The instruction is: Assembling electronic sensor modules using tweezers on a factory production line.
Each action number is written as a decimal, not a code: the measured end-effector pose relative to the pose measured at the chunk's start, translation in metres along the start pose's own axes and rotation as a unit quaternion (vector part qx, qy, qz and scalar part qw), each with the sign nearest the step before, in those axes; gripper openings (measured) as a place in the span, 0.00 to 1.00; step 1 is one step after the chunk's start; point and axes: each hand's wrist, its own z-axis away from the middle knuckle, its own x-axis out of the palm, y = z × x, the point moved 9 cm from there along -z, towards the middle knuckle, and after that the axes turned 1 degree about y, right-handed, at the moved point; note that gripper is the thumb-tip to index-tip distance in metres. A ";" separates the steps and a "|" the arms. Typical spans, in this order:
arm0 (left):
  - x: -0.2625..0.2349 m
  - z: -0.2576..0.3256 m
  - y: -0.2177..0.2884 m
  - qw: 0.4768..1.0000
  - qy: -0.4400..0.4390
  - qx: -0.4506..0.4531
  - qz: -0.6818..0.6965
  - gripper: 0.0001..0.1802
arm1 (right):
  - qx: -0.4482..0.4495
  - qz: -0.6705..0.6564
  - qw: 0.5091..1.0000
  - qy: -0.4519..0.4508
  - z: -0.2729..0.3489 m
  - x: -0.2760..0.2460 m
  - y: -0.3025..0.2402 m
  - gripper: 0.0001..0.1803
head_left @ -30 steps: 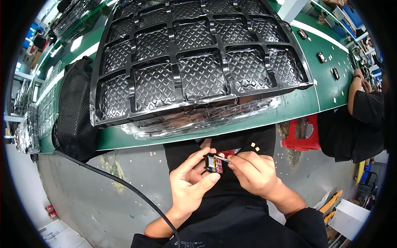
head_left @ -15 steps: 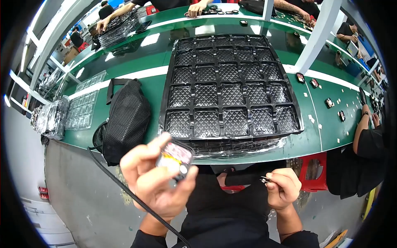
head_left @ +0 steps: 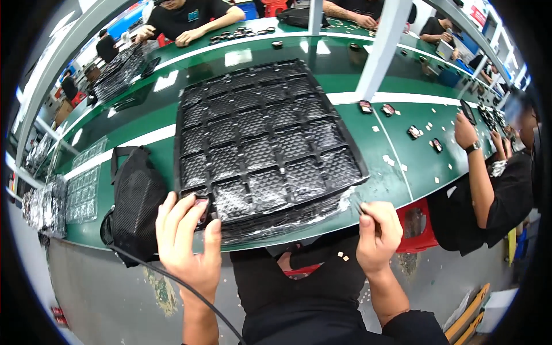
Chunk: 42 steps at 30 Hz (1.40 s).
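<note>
A black plastic tray with a grid of textured compartments lies on top of a stack at the table's near edge. My left hand reaches its near-left corner compartment. Its fingers and thumb lie on either side of a small black squarish device, mostly hidden beneath them. To the right of the tray's near corner, my right hand is closed in a pinch on slim dark tweezers, of which only the tip shows.
A black mesh bag lies left of the tray, and a black cable crosses my left forearm. Clear plastic trays are stacked farther left. Similar devices and small pale chips lie at right, near a seated person. A white post stands behind.
My left hand has carried the device forward and left from in front of me to the tray's near-left compartment. My right hand still pinches the tweezers. The whole view has turned.
</note>
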 end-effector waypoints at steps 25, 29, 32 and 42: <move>0.043 0.120 0.102 0.913 0.011 0.179 0.366 0.12 | 0.068 0.194 0.947 -0.247 -0.109 0.067 0.155 0.24; 0.075 0.111 0.085 0.861 -0.105 -0.004 0.498 0.08 | 0.096 0.163 0.974 -0.123 -0.085 0.000 0.118 0.31; 0.096 0.133 0.072 0.693 -0.154 -0.218 0.670 0.14 | 0.207 -0.007 0.976 -0.071 -0.043 -0.034 0.086 0.35; 0.132 0.134 0.094 0.419 -0.308 -0.382 0.764 0.54 | 0.040 -0.200 0.924 -0.325 0.032 0.018 -0.027 0.37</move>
